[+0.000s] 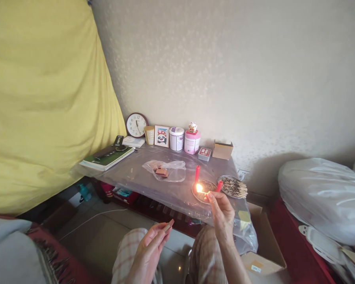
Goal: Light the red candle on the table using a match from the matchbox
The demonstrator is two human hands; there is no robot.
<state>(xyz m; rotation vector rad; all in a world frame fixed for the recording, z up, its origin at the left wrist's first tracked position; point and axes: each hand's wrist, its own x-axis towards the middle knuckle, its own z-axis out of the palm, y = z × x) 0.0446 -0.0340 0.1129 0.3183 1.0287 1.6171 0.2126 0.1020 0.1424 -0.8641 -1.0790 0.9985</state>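
Observation:
My right hand (221, 213) is raised over the table's near edge, its fingers pinched on a burning match (201, 190) whose flame glows above a round metal dish (203, 191). Two red candles stand by that dish, one upright (197, 173) and one leaning (219, 185). My left hand (152, 242) hovers lower, above my lap, fingers closed on a small matchbox (168, 226). A second dish (233, 187) to the right holds a heap of matches.
The low table (142, 177) is covered in clear plastic sheet. On it lie a plastic bag with brown pieces (165, 170), books (106, 157), a clock (136, 124), tins (176, 138), a picture (161, 136) and a small box (223, 149). A cardboard box (263, 244) stands at right.

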